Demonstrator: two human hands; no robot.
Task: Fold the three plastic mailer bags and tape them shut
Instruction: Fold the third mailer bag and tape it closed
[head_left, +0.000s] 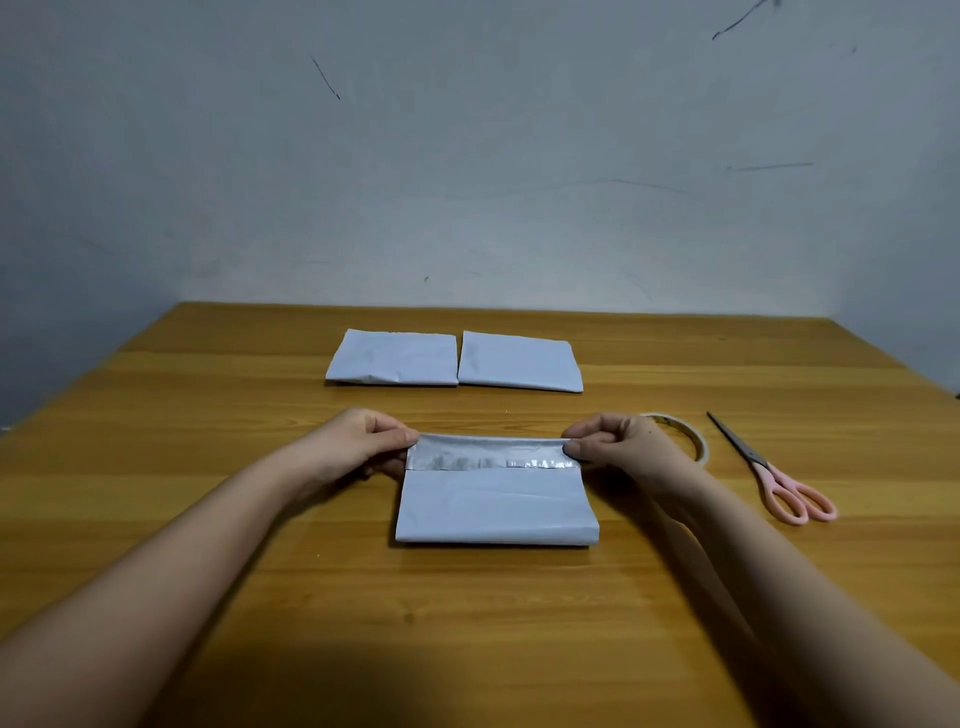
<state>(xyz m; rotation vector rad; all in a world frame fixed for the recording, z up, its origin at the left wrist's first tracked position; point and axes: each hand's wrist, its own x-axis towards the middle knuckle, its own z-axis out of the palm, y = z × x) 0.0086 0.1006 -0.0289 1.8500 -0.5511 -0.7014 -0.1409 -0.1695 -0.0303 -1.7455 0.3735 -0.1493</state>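
Near the front edge of the bench (156, 519), the left hand (358, 441) and right hand (623, 447) are pinching the third bag (496, 512) flap ends in curled fingers, likely folding it down, so taping with the tape roll (693, 441) should follow.
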